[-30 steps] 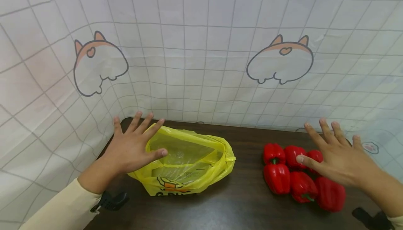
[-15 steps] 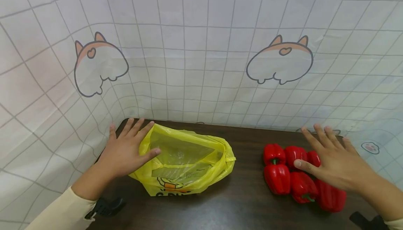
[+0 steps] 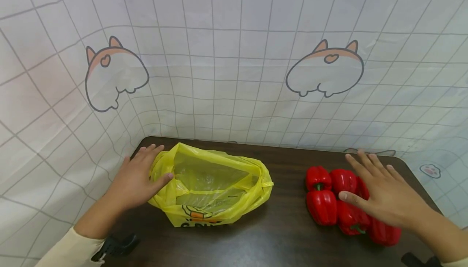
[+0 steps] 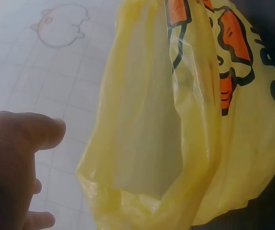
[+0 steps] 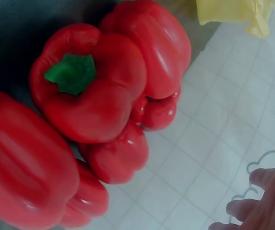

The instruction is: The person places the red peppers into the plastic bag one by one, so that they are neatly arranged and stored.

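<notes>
A yellow plastic bag stands on the dark table with its mouth spread open. My left hand hovers at the bag's left side, its fingers extended and holding nothing. In the left wrist view the bag shows an orange and black print, with a gap between it and the thumb. Several red bell peppers lie together in two rows at the right. Above the right part of that group is my right hand, fingers spread, partly hiding some peppers. The right wrist view shows one pepper with a green stem.
The dark wooden table reaches back to a white gridded curtain with cartoon animal prints. Another stretch of the curtain runs along the left side. Black wrist straps sit below the hands.
Both hands have lowered toward the table. The left hand has shifted left and down beside the bag; the right has moved slightly left over the peppers. Bag and peppers stay put.
</notes>
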A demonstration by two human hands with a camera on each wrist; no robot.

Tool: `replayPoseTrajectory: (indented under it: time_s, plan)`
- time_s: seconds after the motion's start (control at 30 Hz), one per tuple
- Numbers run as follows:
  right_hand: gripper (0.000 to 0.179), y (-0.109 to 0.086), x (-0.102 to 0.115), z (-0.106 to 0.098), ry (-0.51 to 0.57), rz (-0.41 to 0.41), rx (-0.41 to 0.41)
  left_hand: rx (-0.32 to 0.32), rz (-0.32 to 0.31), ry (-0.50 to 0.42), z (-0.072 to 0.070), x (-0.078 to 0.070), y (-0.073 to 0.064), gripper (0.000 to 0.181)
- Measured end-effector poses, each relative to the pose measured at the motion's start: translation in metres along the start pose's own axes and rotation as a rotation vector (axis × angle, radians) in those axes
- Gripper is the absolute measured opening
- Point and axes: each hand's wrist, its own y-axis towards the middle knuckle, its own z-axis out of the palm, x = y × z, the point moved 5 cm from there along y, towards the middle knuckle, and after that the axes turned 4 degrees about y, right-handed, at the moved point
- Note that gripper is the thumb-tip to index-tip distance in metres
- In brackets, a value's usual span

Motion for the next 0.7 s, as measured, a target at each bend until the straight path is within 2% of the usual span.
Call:
replayPoseTrajectory:
  time_s: [0.23, 0.47, 0.7]
  plan:
    - [0.100, -0.003, -0.001, 0.006, 0.024, -0.037, -0.024, -0.032, -0.037, -0.092, 0.002, 0.011, -0.007, 0.081]
    - [0.101, -0.005, 0.001, 0.011, 0.057, -0.044, -0.033, -0.032, -0.120, -0.170, 0.007, 0.021, -0.017, 0.079]
    - [0.102, -0.006, 0.005, 0.017, 0.075, -0.085, -0.082, -0.056, -0.131, -0.195, 0.013, 0.027, -0.027, 0.078]
